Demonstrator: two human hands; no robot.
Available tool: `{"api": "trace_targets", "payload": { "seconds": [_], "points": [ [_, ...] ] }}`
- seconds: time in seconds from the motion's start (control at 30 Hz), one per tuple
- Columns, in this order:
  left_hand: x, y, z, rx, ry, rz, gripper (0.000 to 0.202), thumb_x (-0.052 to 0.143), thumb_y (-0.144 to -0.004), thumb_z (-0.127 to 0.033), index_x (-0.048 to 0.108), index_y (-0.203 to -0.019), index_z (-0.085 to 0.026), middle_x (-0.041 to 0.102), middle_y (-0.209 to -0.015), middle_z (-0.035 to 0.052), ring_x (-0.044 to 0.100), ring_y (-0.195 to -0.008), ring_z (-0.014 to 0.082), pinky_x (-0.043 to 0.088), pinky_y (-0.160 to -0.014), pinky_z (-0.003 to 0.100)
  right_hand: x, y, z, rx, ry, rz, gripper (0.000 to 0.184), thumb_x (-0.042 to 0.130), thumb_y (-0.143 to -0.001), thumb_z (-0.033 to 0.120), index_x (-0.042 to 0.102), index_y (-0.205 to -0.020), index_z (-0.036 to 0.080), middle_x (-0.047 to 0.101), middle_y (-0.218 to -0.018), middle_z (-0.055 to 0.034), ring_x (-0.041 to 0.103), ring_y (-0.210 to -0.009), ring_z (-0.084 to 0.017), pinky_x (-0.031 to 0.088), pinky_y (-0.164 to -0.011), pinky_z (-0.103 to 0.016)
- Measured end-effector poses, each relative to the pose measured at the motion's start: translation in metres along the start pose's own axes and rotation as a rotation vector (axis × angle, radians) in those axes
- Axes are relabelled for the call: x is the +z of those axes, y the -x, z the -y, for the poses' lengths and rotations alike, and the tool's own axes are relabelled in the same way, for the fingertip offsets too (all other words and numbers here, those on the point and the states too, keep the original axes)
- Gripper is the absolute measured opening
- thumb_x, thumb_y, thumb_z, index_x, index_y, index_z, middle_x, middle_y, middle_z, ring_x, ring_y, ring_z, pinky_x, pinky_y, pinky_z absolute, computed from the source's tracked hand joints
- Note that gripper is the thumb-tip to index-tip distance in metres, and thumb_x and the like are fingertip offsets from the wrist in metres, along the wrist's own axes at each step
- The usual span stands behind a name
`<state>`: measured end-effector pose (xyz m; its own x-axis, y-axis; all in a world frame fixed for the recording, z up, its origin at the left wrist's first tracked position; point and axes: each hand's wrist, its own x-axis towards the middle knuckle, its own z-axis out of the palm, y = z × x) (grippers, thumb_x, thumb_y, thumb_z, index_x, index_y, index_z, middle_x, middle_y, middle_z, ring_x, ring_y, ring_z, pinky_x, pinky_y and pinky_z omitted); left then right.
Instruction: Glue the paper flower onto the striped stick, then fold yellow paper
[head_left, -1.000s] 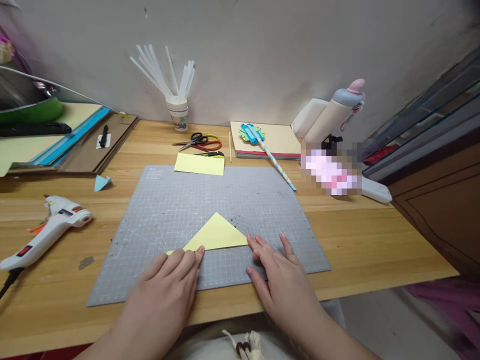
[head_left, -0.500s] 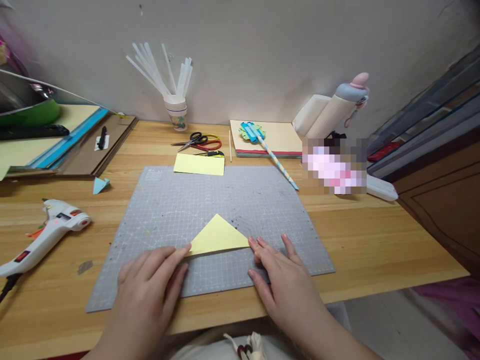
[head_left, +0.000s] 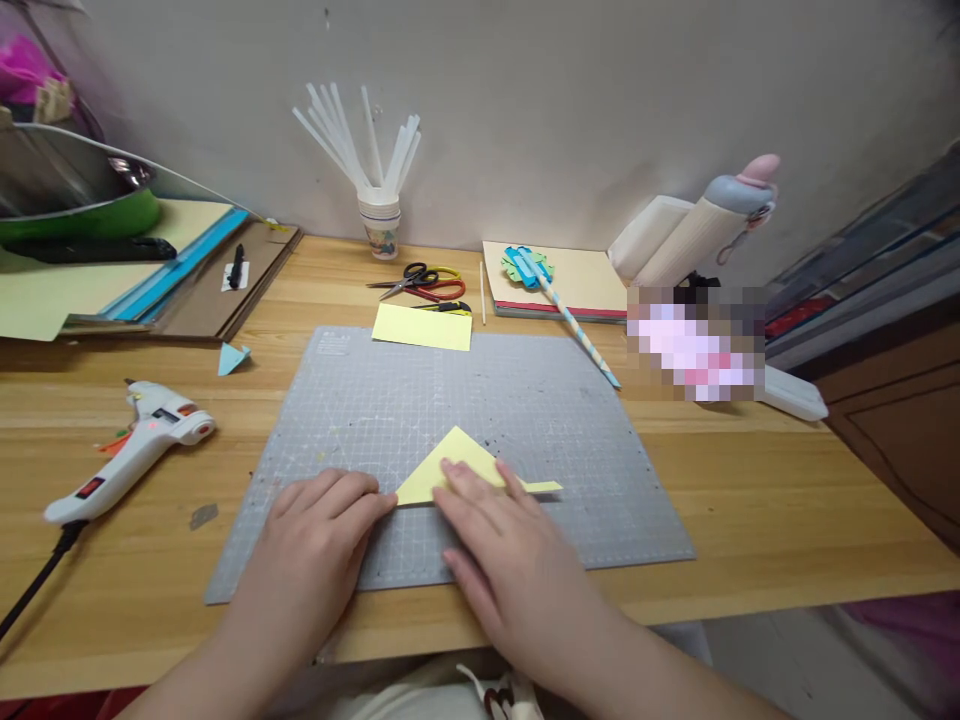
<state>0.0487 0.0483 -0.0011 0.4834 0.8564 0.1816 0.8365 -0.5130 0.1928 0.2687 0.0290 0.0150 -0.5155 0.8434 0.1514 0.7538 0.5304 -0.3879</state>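
Note:
A sheet of yellow paper (head_left: 455,448), folded into a triangle, lies on the grey cutting mat (head_left: 375,390). A narrow paper strip sticks out beyond its right side. At the left corner, my left hand (head_left: 319,535) is closed, its fingertips pinning the paper down; the thumb is mostly hidden. My right hand (head_left: 510,550) lies over the triangle's lower right part with fingers stretched out, pressing on the paper and covering part of the folded edge. Behind, a yellow paper rectangle (head_left: 422,328) rests on the mat's far edge.
A white glue gun (head_left: 139,450) lies left of the mat. Scissors (head_left: 412,280), a cutter (head_left: 446,307) and a paper cup (head_left: 380,230) of white straws stand or lie behind. A striped stick with a paper flower (head_left: 574,325) leans across notebooks (head_left: 592,275) onto the mat.
My right hand has moved left from the right corner onto the triangle, uncovering the strip at its right. My left hand stays at the left corner. The view has shifted slightly.

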Motion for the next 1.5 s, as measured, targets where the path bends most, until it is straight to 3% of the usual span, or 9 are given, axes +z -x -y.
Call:
{"api": "trace_targets", "payload": {
  "seconds": [0.13, 0.43, 0.63, 0.77, 1.17, 1.5],
  "points": [
    [-0.002, 0.002, -0.003, 0.018, -0.091, -0.018, 0.030, 0.046, -0.083, -0.007, 0.064, -0.098, -0.026, 0.063, -0.098, 0.0019, 0.054, -0.092, 0.0214, 0.033, -0.076, 0.034, 0.015, -0.006, 0.007, -0.037, -0.125, 0.100, 0.048, 0.035, -0.089, 0.013, 0.037, -0.137, 0.012, 0.040, -0.145, -0.0047, 0.030, -0.135, -0.013, 0.023, -0.114, -0.034],
    [0.005, 0.009, -0.027, 0.063, -0.105, -0.150, 0.032, 0.043, -0.086, -0.015, 0.061, -0.113, -0.016, 0.066, -0.106, 0.0061, 0.055, -0.094, 0.0201, 0.035, -0.082, 0.033, 0.024, -0.008, 0.008, -0.006, -0.150, 0.142, 0.060, 0.037, -0.080, 0.008, 0.034, -0.140, 0.008, 0.042, -0.143, -0.0085, 0.030, -0.135, -0.015, 0.025, -0.114, -0.037],
    [0.016, 0.020, -0.040, 0.010, -0.228, -0.148, 0.041, 0.035, -0.084, -0.010, 0.064, -0.113, -0.015, 0.066, -0.116, 0.0067, 0.055, -0.104, 0.0210, 0.032, -0.085, 0.036, 0.030, -0.006, 0.014, 0.032, -0.109, 0.073, 0.059, 0.039, -0.079, 0.008, 0.036, -0.138, 0.008, 0.044, -0.141, -0.0080, 0.032, -0.135, -0.016, 0.026, -0.114, -0.038],
    [0.016, 0.021, -0.038, 0.069, -0.275, -0.141, 0.044, 0.034, -0.081, -0.007, 0.065, -0.113, -0.013, 0.067, -0.115, 0.0062, 0.054, -0.105, 0.0188, 0.033, -0.085, 0.035, 0.032, -0.001, 0.010, 0.031, -0.077, 0.038, 0.058, 0.040, -0.080, 0.008, 0.036, -0.138, 0.008, 0.046, -0.140, -0.0093, 0.034, -0.134, -0.018, 0.029, -0.113, -0.040],
    [0.010, 0.016, -0.040, 0.085, -0.310, -0.086, 0.043, 0.038, -0.079, -0.005, 0.063, -0.114, -0.009, 0.068, -0.108, 0.0065, 0.053, -0.102, 0.0191, 0.033, -0.082, 0.034, 0.012, 0.044, -0.043, 0.149, 0.114, -0.082, 0.051, 0.035, -0.084, 0.006, 0.039, -0.134, 0.011, 0.056, -0.129, -0.0129, 0.048, -0.124, -0.021, 0.043, -0.102, -0.046],
    [0.028, -0.019, -0.083, 0.204, -0.332, -0.093, 0.037, 0.043, -0.080, -0.016, 0.067, -0.108, -0.012, 0.065, -0.114, 0.0078, 0.052, -0.107, 0.0209, 0.037, -0.084, 0.034, 0.019, 0.048, -0.042, 0.133, 0.111, -0.136, 0.055, 0.037, -0.083, 0.007, 0.035, -0.138, 0.012, 0.053, -0.133, -0.0128, 0.045, -0.127, -0.021, 0.041, -0.103, -0.047]
  ]
}}
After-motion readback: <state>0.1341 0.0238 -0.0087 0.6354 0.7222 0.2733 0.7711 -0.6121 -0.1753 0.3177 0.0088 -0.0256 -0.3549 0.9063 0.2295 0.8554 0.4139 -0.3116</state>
